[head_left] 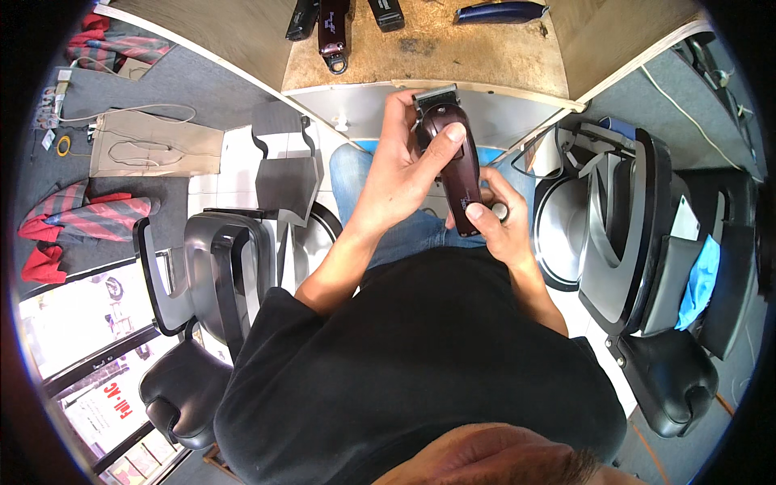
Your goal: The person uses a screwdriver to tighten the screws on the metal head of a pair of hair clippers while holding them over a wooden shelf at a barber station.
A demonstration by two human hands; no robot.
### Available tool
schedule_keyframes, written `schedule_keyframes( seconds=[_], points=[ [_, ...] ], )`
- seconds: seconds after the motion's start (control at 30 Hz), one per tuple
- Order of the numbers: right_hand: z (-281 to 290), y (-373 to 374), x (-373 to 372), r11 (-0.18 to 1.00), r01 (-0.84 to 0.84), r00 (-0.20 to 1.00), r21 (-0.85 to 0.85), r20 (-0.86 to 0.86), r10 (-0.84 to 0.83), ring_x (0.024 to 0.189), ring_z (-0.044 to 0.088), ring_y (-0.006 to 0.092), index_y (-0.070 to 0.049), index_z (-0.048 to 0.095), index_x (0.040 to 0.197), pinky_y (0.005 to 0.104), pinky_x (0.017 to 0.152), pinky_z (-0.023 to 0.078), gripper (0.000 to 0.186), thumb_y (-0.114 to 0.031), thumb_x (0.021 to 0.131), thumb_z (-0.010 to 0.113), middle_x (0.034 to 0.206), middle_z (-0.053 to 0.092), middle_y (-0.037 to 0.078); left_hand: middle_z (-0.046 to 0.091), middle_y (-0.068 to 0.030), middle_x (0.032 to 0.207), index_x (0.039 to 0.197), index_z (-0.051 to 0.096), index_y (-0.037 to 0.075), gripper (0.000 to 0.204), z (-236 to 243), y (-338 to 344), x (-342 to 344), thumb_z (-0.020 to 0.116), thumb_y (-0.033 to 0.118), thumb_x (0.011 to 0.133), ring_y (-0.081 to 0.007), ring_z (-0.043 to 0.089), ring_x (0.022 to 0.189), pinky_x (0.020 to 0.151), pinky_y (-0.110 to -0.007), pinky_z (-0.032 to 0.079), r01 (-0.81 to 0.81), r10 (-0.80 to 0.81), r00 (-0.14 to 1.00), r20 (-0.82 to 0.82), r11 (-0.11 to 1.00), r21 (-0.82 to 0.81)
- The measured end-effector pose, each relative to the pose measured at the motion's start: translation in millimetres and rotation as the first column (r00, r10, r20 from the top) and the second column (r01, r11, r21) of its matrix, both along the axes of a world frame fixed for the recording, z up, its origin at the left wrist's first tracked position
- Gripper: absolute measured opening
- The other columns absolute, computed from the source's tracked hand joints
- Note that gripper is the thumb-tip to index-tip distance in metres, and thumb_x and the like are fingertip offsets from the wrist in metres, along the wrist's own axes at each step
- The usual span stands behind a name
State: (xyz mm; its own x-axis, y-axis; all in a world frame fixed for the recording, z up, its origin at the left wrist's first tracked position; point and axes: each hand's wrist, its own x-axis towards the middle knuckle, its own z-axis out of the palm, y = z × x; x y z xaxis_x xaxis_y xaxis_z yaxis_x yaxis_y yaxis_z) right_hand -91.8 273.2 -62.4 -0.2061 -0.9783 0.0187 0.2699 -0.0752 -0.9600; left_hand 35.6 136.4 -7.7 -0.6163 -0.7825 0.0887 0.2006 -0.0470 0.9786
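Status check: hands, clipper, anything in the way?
Left hand gripping clipper near its blade end. Right hand holding its lower end. Nothing between hands and clipper; more clippers lie on the counter beyond.

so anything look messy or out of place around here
Yes: striped cloths lie crumpled on the grey floor at left, beside a flattened paper bag. The clipper sits steady between the left hand and right hand.

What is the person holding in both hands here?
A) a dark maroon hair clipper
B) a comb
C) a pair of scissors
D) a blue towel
A: the left hand wraps the upper body of a dark maroon hair clipper with its metal blade pointing away, while the right hand grips its lower end.
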Motion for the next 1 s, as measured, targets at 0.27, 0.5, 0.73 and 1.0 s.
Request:
schedule_keyframes(
  seconds=[0.27, 0.5, 0.73, 1.0],
  points=[
    [17, -11, 14, 0.998, 0.055, 0.997, 0.024, 0.056, -0.056, 0.067, 0.069, 0.0180, 0.007, 0.052, 0.125, 0.0280, 0.061, 0.053, 0.061, -0.045, 0.096, 0.069, 0.079, 0.070, 0.017, 0.058, -0.0087, 0.112, 0.136, 0.041, 0.002, 0.050, 3, -7, -6, 0.073, 0.017, 0.101, -0.0128, 0.059, 0.100, 0.087, -0.030, 0.053, -0.021, 0.021, 1.000, -0.003, 0.993, -0.119],
    [21, -10, 19, 0.995, 0.094, 0.993, 0.017, 0.067, -0.095, 0.068, 0.070, 0.0191, 0.007, 0.052, 0.123, 0.0291, 0.064, 0.055, 0.057, -0.041, 0.097, 0.069, 0.079, 0.069, 0.017, 0.059, -0.0081, 0.112, 0.135, 0.043, 0.002, 0.047, 6, -7, -9, 0.072, 0.017, 0.101, -0.0128, 0.059, 0.099, 0.088, -0.029, 0.051, -0.047, 0.045, 0.999, -0.015, 0.993, -0.111],
    [34, -17, 14, 0.987, 0.158, 0.985, 0.035, 0.065, -0.160, 0.067, 0.069, 0.0196, 0.008, 0.056, 0.118, 0.0306, 0.065, 0.055, 0.051, -0.038, 0.099, 0.066, 0.079, 0.069, 0.016, 0.054, -0.0118, 0.122, 0.146, 0.037, -0.003, 0.063, 0, -13, -8, 0.071, 0.025, 0.102, -0.0153, 0.057, 0.104, 0.089, -0.031, 0.052, -0.023, 0.023, 1.000, 0.001, 0.992, -0.123],
    [70, -67, -30, 0.958, 0.240, 0.971, 0.156, -0.048, -0.236, 0.053, 0.053, 0.0047, 0.000, 0.070, 0.109, 0.0223, 0.041, 0.033, 0.041, -0.040, 0.102, 0.067, 0.074, 0.067, 0.004, 0.045, -0.0203, 0.137, 0.156, 0.042, 0.005, 0.092, -8, -33, -6, 0.084, 0.045, 0.085, -0.0325, 0.048, 0.125, 0.107, -0.045, 0.043, -0.086, 0.309, 0.940, 0.145, 0.626, -0.775]
  ],
)
